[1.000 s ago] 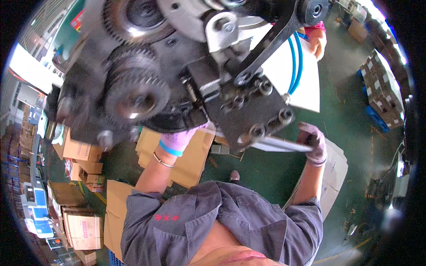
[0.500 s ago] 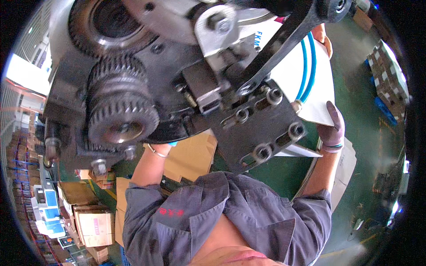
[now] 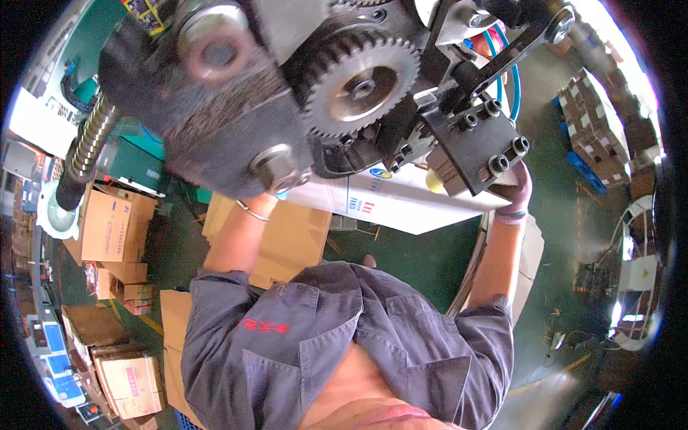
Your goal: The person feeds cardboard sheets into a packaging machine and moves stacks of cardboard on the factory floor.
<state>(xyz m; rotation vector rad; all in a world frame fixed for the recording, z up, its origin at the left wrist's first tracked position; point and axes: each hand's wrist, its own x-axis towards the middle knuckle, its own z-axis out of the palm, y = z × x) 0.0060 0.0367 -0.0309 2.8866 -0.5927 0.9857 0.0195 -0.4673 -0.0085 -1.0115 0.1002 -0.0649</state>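
A white printed cardboard sheet (image 3: 390,208) spans the space under the machine, with blue and red print on its face. My right hand (image 3: 523,190), in a greyish-purple glove, grips the sheet's right end beside a black bolted bracket (image 3: 476,147). The bracket hides part of that hand. Near the sheet's left end is my left hand (image 3: 268,201). A metal bangle circles its wrist and a scrap of light blue shows at the hand, but the machine covers the fingers.
Black machinery with a toothed gear (image 3: 362,89) fills the upper middle, close above the sheet. Blue hoses (image 3: 514,86) hang at its right. Brown cardboard (image 3: 290,247) lies below my left forearm. Cartons (image 3: 107,226) stand at the left, and a loaded pallet (image 3: 591,129) at the far right.
The view has shifted, bringing the gear toward the middle. The white sheet now shows its printed face, lower and tilted. My right hand stays at its right end.
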